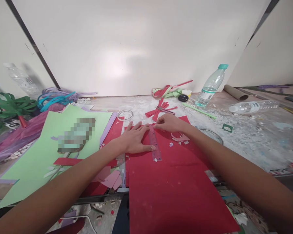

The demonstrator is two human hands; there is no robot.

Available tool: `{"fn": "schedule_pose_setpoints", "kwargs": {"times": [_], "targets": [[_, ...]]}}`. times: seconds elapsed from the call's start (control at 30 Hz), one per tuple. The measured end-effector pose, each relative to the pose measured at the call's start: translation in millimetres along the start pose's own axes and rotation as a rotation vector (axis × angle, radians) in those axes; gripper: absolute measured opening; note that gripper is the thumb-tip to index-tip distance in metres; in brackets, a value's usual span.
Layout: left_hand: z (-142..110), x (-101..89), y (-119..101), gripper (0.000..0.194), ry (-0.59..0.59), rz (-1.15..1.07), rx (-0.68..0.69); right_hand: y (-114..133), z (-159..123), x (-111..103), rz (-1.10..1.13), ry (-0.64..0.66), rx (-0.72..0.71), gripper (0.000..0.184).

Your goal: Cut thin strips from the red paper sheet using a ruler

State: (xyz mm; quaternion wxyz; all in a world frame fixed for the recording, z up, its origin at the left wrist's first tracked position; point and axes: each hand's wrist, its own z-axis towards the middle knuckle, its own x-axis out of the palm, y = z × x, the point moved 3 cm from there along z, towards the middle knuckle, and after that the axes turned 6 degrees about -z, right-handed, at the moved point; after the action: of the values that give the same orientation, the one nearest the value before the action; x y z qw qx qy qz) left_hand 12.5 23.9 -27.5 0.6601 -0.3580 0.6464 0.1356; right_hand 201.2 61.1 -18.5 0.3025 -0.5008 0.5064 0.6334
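My left hand (pixel 136 139) lies spread over red paper (pixel 175 182), its thumb and fingers resting along the clear plastic ruler (pixel 157 150). The ruler runs lengthwise on the sheet, pointing away from me. Beside the ruler's far end, my right hand (pixel 169 123) is closed in a pinch; whatever may be between its fingertips is too small or hidden to make out. Just beyond it, scissors (pixel 165 110) lie by cut red paper strips (pixel 158 112). Near my right wrist is a pinkish paper ring (pixel 178 137) with small scraps around it.
On the left, light green sheets (pixel 39 146) carry a pixelated phone-like object (pixel 76 135) with a cable. A teal-capped bottle (pixel 208 89) stands at the back right, beside a lying bottle (pixel 255 106) and a cardboard tube (pixel 235 92). A tape ring (pixel 125 115) lies beyond my left hand.
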Motion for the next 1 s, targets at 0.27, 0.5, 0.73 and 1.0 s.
{"fn": "schedule_pose_setpoints", "kwargs": {"times": [0.27,0.5,0.73,1.0], "targets": [[-0.4,-1.0,-0.2,0.098,0.004,0.021,-0.026,14.1,-5.2,5.1,0.037,-0.016,0.017,0.027],[-0.7,-1.2,-0.3,0.096,0.0,0.016,-0.033,14.9,-16.6,-9.2,0.055,0.075,0.052,0.027],[0.4,1.4,3.0,0.099,-0.011,0.024,-0.045,16.8,-22.6,1.7,0.049,0.117,0.035,0.03],[-0.9,-1.6,-0.4,0.092,-0.006,0.02,-0.035,27.2,-30.4,-10.5,0.109,0.174,0.023,0.025]]}}
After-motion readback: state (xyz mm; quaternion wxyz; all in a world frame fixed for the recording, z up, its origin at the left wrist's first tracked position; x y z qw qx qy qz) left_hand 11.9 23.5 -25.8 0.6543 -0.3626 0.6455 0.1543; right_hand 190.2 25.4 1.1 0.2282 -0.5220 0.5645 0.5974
